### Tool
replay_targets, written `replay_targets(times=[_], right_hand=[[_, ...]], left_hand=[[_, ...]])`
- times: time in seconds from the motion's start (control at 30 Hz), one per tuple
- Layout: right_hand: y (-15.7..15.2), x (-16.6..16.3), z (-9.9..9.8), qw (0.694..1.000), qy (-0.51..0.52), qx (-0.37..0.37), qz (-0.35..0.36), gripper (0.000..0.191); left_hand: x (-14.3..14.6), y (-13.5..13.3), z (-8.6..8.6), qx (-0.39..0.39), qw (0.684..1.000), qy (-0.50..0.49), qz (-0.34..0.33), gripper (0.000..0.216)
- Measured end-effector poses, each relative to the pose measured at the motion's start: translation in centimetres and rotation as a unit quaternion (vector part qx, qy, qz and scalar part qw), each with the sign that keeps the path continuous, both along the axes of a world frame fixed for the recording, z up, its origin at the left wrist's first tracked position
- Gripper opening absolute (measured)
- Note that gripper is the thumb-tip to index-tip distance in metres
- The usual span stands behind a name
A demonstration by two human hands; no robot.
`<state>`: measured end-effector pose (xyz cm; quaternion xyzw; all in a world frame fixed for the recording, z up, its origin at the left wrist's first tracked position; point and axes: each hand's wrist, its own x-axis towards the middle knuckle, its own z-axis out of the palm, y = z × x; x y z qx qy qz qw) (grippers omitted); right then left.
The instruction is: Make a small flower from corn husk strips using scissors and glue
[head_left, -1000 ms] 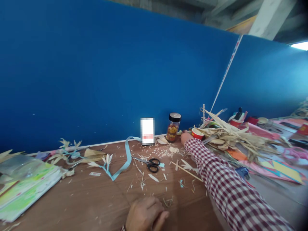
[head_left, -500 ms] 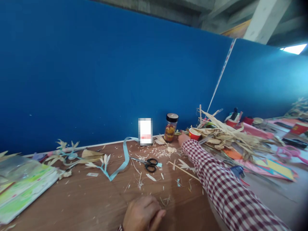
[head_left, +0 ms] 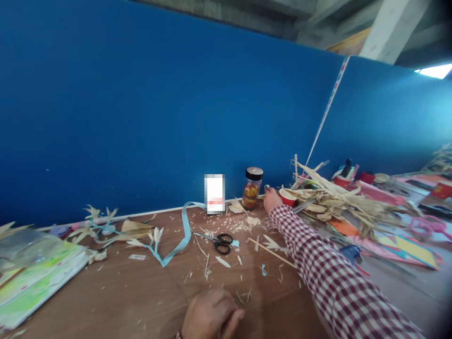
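Two unclear grips: left hand (head_left: 211,314) loosely curled, palm hidden; right hand (head_left: 272,200) beside the lidded jar (head_left: 251,191)

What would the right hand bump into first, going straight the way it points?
Probably the jar; depth is unclear, so the right hand might meet the blue wall first.

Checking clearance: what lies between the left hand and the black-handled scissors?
In the head view: a pale petal-shaped sliver on the tabletop, nearer the scissors.
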<state>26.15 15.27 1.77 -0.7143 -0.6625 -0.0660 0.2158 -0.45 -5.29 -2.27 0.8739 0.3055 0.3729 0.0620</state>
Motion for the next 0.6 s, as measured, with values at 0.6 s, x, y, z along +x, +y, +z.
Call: replay_targets(times=[0.6], right_hand=[[-12.2, -6.0, 5.5, 0.821, 0.493, 0.207, 0.203, 0.026]], left_hand=[[-0.5, -0.2, 0.9, -0.183, 0.958, -0.202, 0.089, 0.025]])
